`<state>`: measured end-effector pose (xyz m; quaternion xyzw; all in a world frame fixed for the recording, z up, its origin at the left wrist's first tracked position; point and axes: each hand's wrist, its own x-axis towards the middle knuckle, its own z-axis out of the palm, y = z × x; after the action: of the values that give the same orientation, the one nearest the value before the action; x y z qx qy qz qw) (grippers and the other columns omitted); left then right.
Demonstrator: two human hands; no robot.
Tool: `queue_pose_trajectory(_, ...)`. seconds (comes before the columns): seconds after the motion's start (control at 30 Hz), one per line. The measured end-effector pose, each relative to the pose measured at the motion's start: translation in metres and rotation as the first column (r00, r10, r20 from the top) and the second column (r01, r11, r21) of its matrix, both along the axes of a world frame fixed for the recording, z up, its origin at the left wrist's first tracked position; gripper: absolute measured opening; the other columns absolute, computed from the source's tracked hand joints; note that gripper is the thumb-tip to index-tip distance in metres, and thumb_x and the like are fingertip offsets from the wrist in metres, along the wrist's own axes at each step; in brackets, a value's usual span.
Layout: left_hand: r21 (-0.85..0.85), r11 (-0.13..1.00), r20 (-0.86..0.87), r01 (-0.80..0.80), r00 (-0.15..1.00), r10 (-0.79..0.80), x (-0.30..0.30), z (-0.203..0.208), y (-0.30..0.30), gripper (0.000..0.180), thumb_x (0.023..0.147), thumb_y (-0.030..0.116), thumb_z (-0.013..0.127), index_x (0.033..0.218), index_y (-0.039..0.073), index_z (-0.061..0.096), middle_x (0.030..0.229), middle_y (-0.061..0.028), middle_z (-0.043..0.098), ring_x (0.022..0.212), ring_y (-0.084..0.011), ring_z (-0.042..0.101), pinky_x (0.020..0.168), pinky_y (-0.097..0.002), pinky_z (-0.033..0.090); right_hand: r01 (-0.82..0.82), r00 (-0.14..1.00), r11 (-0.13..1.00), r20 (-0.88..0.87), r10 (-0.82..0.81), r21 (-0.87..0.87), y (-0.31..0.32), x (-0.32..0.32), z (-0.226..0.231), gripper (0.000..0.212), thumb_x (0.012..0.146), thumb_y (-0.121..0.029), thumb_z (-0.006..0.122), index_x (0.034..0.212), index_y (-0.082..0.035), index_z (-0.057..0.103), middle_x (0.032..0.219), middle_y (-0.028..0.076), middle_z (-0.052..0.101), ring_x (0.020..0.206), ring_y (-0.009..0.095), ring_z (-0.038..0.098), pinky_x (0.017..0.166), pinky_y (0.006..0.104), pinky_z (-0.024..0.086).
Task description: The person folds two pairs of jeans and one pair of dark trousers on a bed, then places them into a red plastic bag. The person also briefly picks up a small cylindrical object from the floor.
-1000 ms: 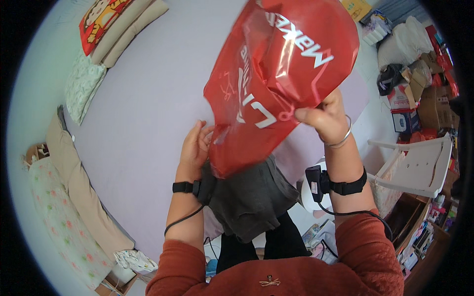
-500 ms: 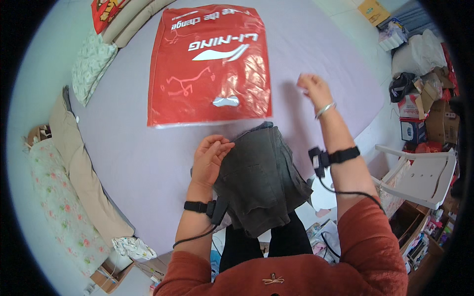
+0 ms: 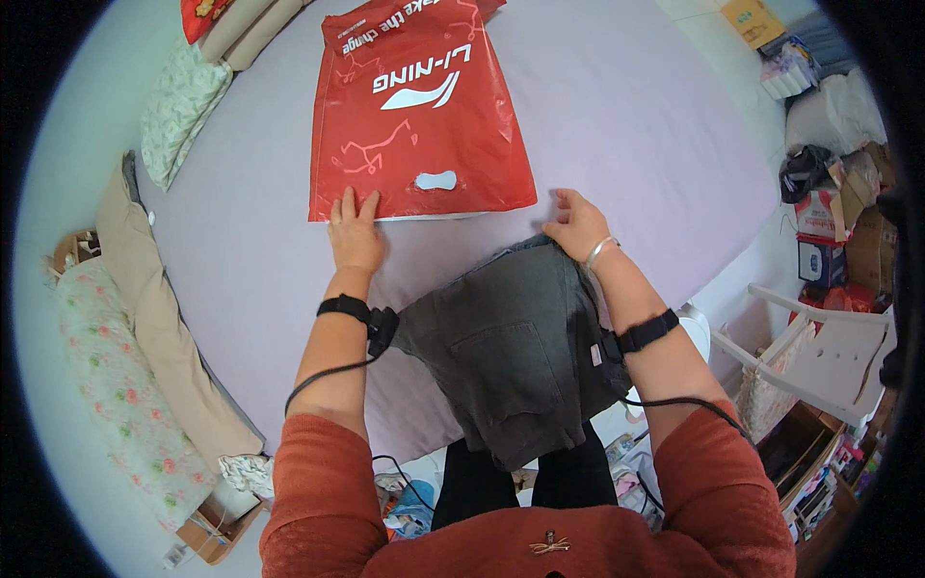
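A red plastic bag [image 3: 424, 125] with white print and a cut-out handle hole lies on the bed, its handle end toward me. My left hand [image 3: 355, 231] rests at the bag's near left edge, fingers spread, fingertips on the plastic. Between my arms a stack of folded dark grey trousers [image 3: 506, 347] hangs partly over the bed's near edge, a pocket showing on top. Beside its far right corner is my right hand [image 3: 580, 227], thumb and forefinger apart, below the bag's right corner. I see nothing held in either hand. Both forearms wear black straps with cables.
The bed [image 3: 655, 173] has a pale lilac sheet. Pillows [image 3: 188, 116] and a beige cushion edge [image 3: 154, 308] line its left side. At the right stand a white chair [image 3: 819, 356], cartons [image 3: 819, 260] and bags. Small items fill shelves at the lower right.
My left hand has moved forward and left onto the bag's edge. My right hand has come down and inward to the trousers' corner. The bag now lies slightly farther away, its far end crumpled.
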<state>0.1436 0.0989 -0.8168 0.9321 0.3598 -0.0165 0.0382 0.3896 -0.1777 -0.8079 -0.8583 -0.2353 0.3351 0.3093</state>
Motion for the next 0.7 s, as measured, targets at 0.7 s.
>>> queue_pose_trajectory(0.7,-0.345,0.936,0.304,0.067,0.952,0.044,-0.024,-0.001,-0.054,0.011,0.077,0.006,0.07,0.084,0.006,0.061,0.088,-0.0129,0.062,0.087,-0.0364,0.06,0.077,-0.0459,0.048,-0.013,1.0,0.953,-0.01,0.017,0.304,0.014,0.013,0.004,0.048,0.076,-0.015,0.075,0.12,-0.004,0.058,0.109,0.015,0.067,0.105,0.031,0.064,0.093,0.0411,0.049)
